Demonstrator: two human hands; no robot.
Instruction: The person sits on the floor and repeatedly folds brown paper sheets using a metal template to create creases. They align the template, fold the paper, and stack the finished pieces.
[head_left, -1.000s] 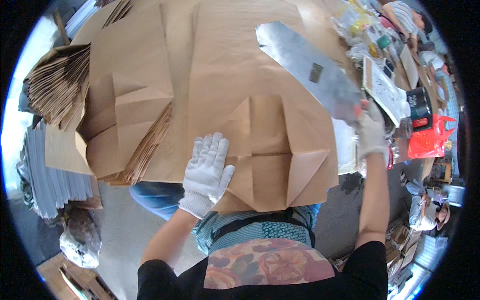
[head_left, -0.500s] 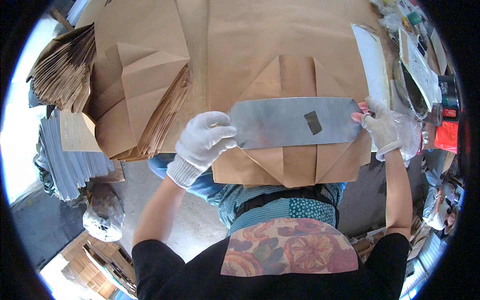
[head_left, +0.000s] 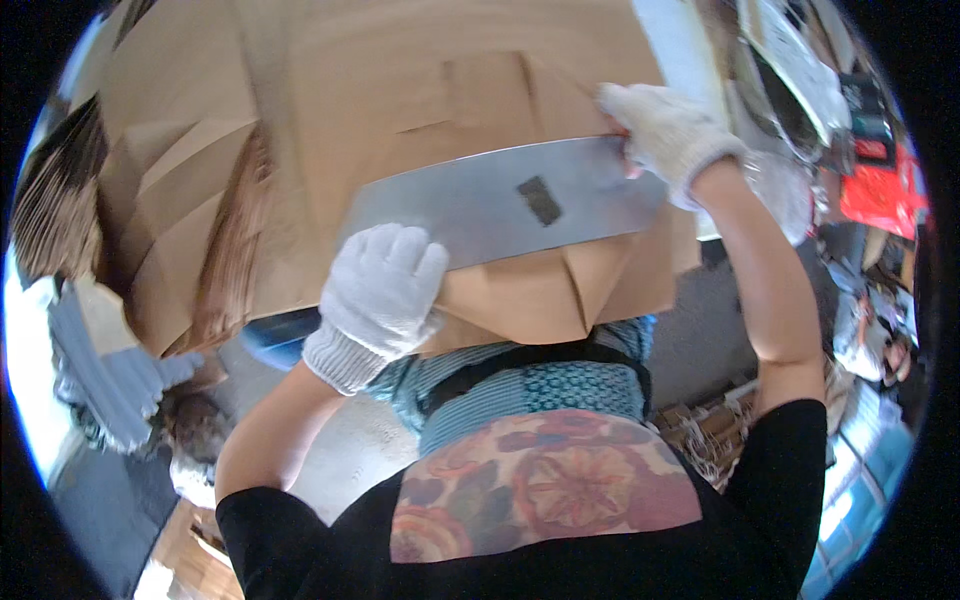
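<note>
Two gloved hands: both on one flat metal plate [head_left: 505, 205].
Left hand [head_left: 380, 290]: fingers pressed flat on the plate's near end.
Right hand [head_left: 665, 130]: closed round the far end.
Plate: lying across the folded brown paper bag [head_left: 400, 100] (a small dark patch on it).
Left side: stacked bags [head_left: 60, 215].

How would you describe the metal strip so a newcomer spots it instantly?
Start at the big brown paper sheet filling the upper picture. Across its lower folded edge lies a long flat metal strip, held between the gloved left hand and right hand. It is the only grey, shiny thing on the paper, with a small dark patch mid-length.
</note>
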